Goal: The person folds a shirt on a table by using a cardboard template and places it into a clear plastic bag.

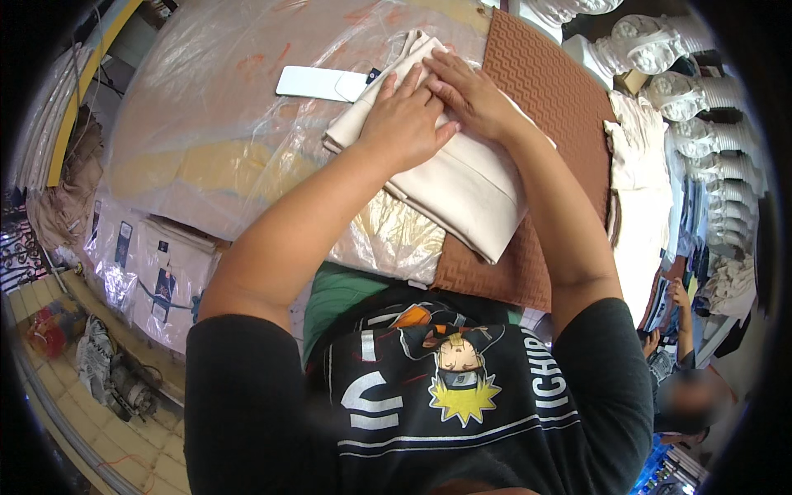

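Note:
A pair of cream trousers [470, 194], as the folded garment appears to be, lies at a slant on the table in front of me. My left hand [404, 120] rests flat on its upper part, fingers stretched out. Close beside it, my right hand [470, 95] also lies flat on the cloth, its fingertips near those of the left. Both hands press on the fabric without gripping it. A blank white tag [320, 83] on a thin string sticks out to the left of the garment, next to a small dark label [374, 76].
Clear plastic sheeting [223, 124] covers the table's left side; a brown textured mat [544, 82] lies on the right. Packed beige garments [177, 264] sit at left. White rolled bundles [701, 136] and cream cloth [639, 173] line the right. Another person [689, 396] is at lower right.

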`<action>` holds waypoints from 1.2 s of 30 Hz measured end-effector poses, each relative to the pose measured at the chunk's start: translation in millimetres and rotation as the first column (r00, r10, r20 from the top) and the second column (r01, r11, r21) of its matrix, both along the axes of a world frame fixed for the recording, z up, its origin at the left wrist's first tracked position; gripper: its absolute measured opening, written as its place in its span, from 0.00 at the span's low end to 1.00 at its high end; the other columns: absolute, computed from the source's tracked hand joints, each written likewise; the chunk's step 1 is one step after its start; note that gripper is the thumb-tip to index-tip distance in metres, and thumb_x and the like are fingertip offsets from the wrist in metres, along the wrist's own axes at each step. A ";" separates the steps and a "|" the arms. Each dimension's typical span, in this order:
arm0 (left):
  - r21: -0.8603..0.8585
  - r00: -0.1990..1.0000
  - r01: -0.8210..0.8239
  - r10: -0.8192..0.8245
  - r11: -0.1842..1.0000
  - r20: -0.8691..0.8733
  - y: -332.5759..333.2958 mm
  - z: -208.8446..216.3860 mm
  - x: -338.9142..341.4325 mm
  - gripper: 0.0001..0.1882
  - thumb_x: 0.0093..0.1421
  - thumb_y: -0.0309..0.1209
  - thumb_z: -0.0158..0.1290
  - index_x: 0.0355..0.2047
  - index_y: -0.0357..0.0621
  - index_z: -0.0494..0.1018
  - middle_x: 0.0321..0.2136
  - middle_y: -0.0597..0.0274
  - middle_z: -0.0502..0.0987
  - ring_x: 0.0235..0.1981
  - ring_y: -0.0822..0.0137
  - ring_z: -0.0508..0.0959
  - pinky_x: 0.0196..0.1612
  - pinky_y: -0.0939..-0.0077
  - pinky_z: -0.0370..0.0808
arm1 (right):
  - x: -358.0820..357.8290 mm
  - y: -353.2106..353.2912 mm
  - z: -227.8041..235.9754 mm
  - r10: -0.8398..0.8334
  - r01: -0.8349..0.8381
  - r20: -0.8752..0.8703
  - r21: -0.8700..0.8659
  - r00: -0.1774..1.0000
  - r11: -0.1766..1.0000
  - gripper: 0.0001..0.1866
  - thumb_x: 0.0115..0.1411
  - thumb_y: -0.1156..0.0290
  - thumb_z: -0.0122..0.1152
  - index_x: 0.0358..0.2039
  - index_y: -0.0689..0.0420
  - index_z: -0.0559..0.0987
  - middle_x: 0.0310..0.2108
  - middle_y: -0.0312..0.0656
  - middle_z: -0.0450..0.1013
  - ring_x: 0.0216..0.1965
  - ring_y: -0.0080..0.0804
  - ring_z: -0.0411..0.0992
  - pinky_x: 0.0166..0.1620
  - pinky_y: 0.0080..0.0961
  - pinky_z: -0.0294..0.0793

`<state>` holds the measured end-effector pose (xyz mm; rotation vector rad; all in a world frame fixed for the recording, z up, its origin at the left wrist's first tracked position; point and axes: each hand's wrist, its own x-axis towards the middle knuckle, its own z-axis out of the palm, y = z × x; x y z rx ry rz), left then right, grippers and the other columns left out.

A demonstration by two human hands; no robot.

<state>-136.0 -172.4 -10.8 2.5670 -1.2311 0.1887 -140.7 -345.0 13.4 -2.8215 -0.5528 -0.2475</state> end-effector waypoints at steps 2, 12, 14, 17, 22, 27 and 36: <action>-0.057 1.000 -0.026 0.026 0.998 0.004 -1.3 -3.4 -0.9 0.28 0.62 0.49 0.39 0.54 0.43 0.65 0.59 0.54 0.60 0.64 0.52 0.53 0.62 0.47 0.46 | -7.9 1.5 10.9 -0.062 0.069 -0.140 0.039 0.988 0.997 0.24 0.64 0.57 0.41 0.56 0.57 0.65 0.58 0.48 0.59 0.61 0.46 0.55 0.59 0.42 0.54; -0.217 0.980 -0.145 0.111 0.965 -0.163 23.8 -2.5 -23.8 0.36 0.61 0.55 0.38 0.61 0.43 0.55 0.63 0.51 0.51 0.66 0.47 0.42 0.63 0.43 0.37 | -107.4 31.1 4.0 -0.404 0.426 0.144 -0.193 0.903 0.884 0.25 0.63 0.54 0.43 0.57 0.53 0.65 0.59 0.48 0.59 0.63 0.45 0.53 0.61 0.49 0.48; -0.227 0.978 -0.093 0.047 0.969 -0.203 52.6 8.7 -23.5 0.32 0.61 0.53 0.39 0.61 0.48 0.57 0.63 0.56 0.52 0.66 0.50 0.44 0.63 0.46 0.37 | -109.8 30.0 3.6 -0.413 0.432 0.141 -0.153 0.900 0.889 0.25 0.63 0.54 0.43 0.56 0.54 0.67 0.59 0.47 0.60 0.63 0.45 0.53 0.61 0.49 0.48; -0.428 0.981 0.118 -0.171 0.896 -0.089 95.1 24.7 -25.2 0.19 0.54 0.41 0.55 0.48 0.60 0.74 0.53 0.66 0.68 0.60 0.58 0.60 0.59 0.59 0.57 | -113.9 28.0 11.3 -0.382 0.413 0.235 -0.098 0.894 0.906 0.24 0.58 0.56 0.53 0.52 0.54 0.70 0.57 0.45 0.63 0.61 0.44 0.55 0.61 0.47 0.50; -0.381 0.968 0.226 -0.252 0.896 -0.019 100.2 20.7 -42.0 0.15 0.48 0.35 0.59 0.39 0.56 0.77 0.43 0.71 0.74 0.51 0.64 0.68 0.54 0.67 0.63 | -146.5 68.1 39.9 -0.164 0.164 0.195 0.014 0.967 0.986 0.19 0.44 0.62 0.68 0.37 0.52 0.76 0.43 0.40 0.70 0.50 0.41 0.64 0.52 0.39 0.61; -0.381 0.940 0.312 -0.342 0.870 -0.013 86.8 22.9 -43.5 0.11 0.47 0.33 0.59 0.33 0.52 0.76 0.35 0.71 0.74 0.41 0.65 0.72 0.47 0.67 0.65 | -163.5 71.0 23.8 -0.204 0.206 0.186 0.010 0.961 0.978 0.10 0.46 0.65 0.65 0.29 0.53 0.77 0.34 0.36 0.71 0.39 0.37 0.67 0.43 0.33 0.64; -0.376 0.967 0.243 -0.254 0.894 0.023 80.7 19.7 -59.3 0.08 0.48 0.29 0.57 0.30 0.45 0.73 0.29 0.65 0.73 0.33 0.62 0.74 0.37 0.70 0.72 | -174.2 72.8 30.3 -0.077 0.098 0.199 -0.094 0.977 0.991 0.06 0.46 0.70 0.57 0.27 0.52 0.77 0.30 0.35 0.71 0.35 0.33 0.68 0.42 0.29 0.64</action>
